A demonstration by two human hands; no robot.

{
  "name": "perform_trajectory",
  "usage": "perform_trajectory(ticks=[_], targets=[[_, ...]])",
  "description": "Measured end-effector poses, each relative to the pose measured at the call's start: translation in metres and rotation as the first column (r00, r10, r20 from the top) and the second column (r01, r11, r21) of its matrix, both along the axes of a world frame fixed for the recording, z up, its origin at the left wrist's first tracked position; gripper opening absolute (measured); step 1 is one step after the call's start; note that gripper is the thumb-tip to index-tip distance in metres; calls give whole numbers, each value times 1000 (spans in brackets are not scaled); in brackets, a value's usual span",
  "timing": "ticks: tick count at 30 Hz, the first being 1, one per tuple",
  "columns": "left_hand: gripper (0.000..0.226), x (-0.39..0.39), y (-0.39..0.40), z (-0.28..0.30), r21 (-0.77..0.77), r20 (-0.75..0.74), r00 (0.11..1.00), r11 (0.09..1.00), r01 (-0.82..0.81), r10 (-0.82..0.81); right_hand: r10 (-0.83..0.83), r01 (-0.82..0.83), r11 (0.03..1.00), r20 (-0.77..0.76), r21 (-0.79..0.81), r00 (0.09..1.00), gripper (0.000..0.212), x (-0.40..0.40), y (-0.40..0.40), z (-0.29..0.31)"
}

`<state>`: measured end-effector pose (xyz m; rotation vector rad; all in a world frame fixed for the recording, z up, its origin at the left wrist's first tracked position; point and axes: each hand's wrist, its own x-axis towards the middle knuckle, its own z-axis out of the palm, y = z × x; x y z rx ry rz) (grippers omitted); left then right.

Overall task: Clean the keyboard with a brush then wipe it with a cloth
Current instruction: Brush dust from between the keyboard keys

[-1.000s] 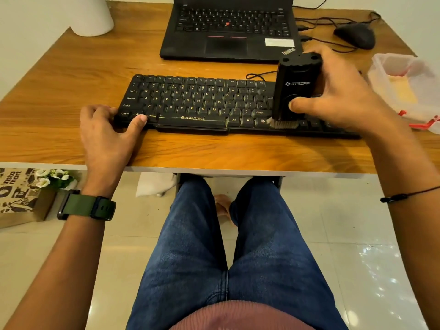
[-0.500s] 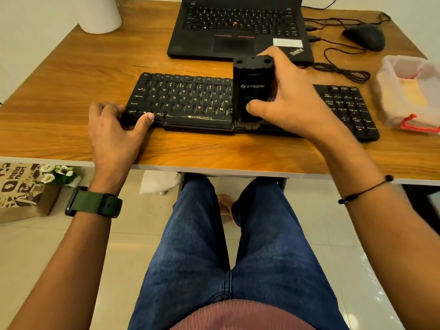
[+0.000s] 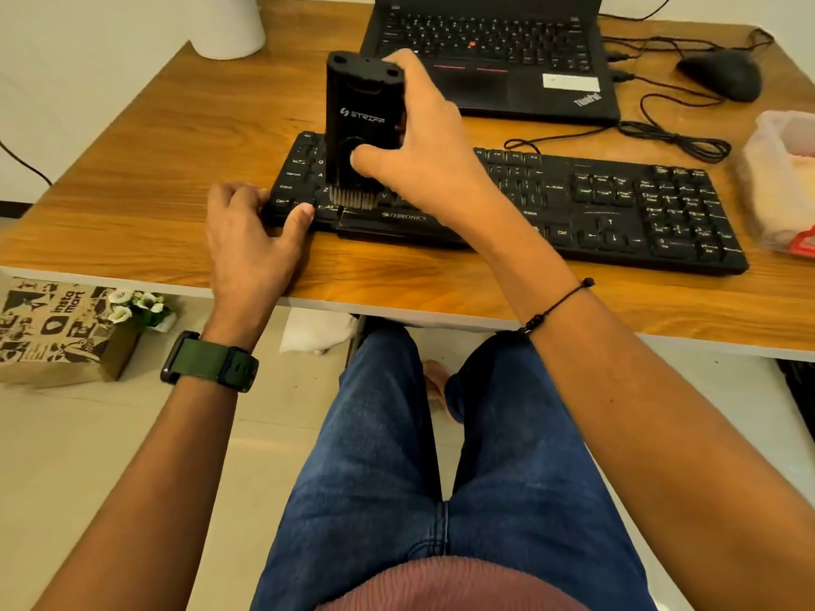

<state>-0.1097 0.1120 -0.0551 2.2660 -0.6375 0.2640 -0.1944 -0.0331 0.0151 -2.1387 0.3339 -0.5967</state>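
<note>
A black Zebronics keyboard (image 3: 617,205) lies across the wooden desk (image 3: 145,178). My right hand (image 3: 423,156) grips an upright black block-shaped brush (image 3: 364,121), thumb on its front. The pale bristles press on the keys near the left end of the bottom rows. My left hand (image 3: 253,244) rests on the desk and holds the keyboard's near-left corner, thumb on the front edge. Inside a clear plastic bag (image 3: 783,178) at the right edge lies something pale yellow, perhaps the cloth.
A black laptop (image 3: 489,50) stands open behind the keyboard. A black mouse (image 3: 723,75) and its coiled cable (image 3: 674,136) lie at the back right. A white cylinder (image 3: 229,24) stands at the back left. A printed paper bag (image 3: 57,328) sits on the floor.
My right hand has swept the brush leftward along the keyboard, from near its right part to its left end. My left hand has kept its hold on the left corner.
</note>
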Motion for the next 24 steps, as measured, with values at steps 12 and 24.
perform_trajectory(ticks=[12,24], targets=[[51,0,0,0,10,11,1000,1000,-11,10,49,-85,978,-189,-190,981,52,-31,-23,6],[46,2,0,-2,29,11,1000,1000,6,-6,-58,19,976,-173,-217,983,51,-63,-39,15]])
